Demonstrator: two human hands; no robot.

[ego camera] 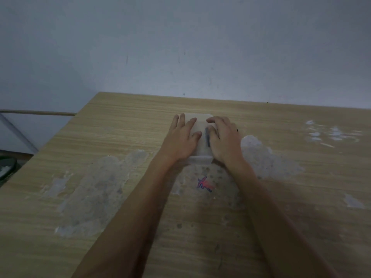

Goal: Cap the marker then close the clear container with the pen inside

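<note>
A clear, milky plastic container point(201, 121) with its lid on top lies on the wooden table point(124, 125), near the far edge. A dark marker point(207, 137) shows through the lid, lying lengthwise inside. My left hand point(181, 137) rests flat on the left half of the lid, fingers spread. My right hand point(222, 137) lies palm down on the right half, fingers slightly curled over the lid. Both hands cover much of the container, so its sides are mostly hidden. The near lip of the container point(200, 158) shows between my wrists.
The tabletop has worn, pale patches point(96, 189) and a small red and blue scribble point(204, 184) just in front of the container. A grey wall point(180, 47) stands right behind the table. A dark round object point(6, 165) lies off the table's left edge.
</note>
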